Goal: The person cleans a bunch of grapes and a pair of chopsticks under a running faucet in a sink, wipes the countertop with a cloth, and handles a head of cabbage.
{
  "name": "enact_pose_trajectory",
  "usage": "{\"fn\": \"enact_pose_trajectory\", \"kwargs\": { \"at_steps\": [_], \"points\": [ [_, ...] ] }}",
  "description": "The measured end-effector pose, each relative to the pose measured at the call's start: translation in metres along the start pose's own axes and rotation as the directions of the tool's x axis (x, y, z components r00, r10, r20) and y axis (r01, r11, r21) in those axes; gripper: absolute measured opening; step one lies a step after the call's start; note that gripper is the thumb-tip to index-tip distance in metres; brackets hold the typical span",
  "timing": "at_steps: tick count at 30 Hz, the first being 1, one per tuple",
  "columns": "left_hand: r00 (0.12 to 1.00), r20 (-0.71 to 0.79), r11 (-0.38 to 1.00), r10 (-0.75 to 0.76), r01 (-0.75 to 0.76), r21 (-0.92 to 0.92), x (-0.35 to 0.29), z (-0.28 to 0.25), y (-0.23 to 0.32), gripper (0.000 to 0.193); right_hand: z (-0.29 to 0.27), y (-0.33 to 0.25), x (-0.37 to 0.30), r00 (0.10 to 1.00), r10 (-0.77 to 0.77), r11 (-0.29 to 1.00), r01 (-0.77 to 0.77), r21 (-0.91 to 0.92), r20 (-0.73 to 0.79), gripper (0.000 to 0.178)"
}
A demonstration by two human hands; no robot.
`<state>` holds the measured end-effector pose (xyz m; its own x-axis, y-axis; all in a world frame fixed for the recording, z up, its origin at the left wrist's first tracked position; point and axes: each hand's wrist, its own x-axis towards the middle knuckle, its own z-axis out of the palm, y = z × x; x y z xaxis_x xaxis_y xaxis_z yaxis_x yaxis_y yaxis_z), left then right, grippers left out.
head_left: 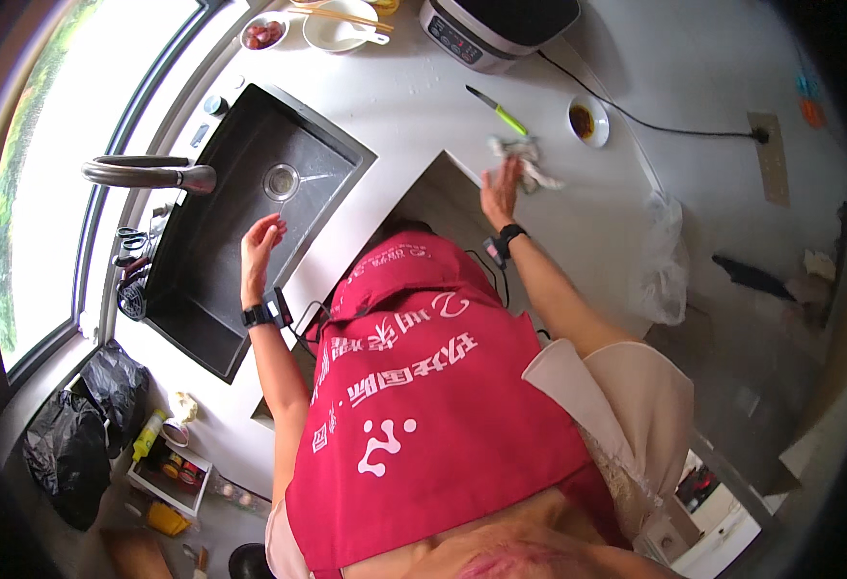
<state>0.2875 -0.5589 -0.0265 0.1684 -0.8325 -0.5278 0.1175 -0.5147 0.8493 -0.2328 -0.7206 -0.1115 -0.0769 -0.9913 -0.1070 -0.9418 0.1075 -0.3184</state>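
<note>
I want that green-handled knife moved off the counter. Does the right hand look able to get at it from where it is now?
Probably yes. The right hand rests on a crumpled cloth, and the green-handled knife lies just beyond on the white counter with nothing between them.

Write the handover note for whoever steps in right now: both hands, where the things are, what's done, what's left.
Left hand: open, empty, held over the dark sink, fingers loosely curled; nothing gripped.
Right hand: palm down on the white counter, at the edge of the crumpled cloth; whether it grips the cloth cannot be told.
Nearby: green-handled knife and small sauce dish just beyond the cloth; the faucet shows no water running.
Done: the sink basin looks empty.
Left: knife, dish and cloth are on the counter; judging by the cloth, wiping seems unfinished.
</note>
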Motion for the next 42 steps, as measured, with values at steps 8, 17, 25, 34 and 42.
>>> {"fn": "enact_pose_trajectory", "kwargs": {
  "at_steps": [8, 17, 25, 34, 42],
  "points": [
    [0.999, -0.044, 0.999, 0.005, -0.006, -0.039, -0.021, 0.014, -0.022, 0.029, 0.004, -0.141, 0.057, 0.803, -0.594, 0.803, 0.591, 0.073, 0.043, 0.052],
    [0.993, -0.114, 1.000, 0.010, -0.010, -0.006, -0.055, 0.035, -0.035, 0.034, 0.028, -0.163, 0.153, 0.765, -0.633, 0.759, 0.643, 0.104, -0.116, 0.046],
    [0.978, -0.208, 0.997, -0.019, 0.004, -0.072, -0.085, 0.046, -0.050, 0.033, 0.072, -0.304, 0.070, 0.380, -0.924, 0.271, 0.719, 0.640, -0.035, 0.019],
    [0.886, -0.453, 0.969, 0.099, -0.189, -0.158, -0.131, 0.071, -0.073, 0.024, 0.039, -0.298, 0.046, 0.633, -0.771, 0.233, 0.381, 0.895, -0.069, 0.019],
    [0.761, -0.468, 0.891, 0.450, -0.350, 0.288, -0.095, 0.120, -0.032, 0.067, -0.007, -0.304, 0.023, 0.514, -0.656, 0.568, -0.147, 0.810, 0.553, 0.026]
  ]
}}
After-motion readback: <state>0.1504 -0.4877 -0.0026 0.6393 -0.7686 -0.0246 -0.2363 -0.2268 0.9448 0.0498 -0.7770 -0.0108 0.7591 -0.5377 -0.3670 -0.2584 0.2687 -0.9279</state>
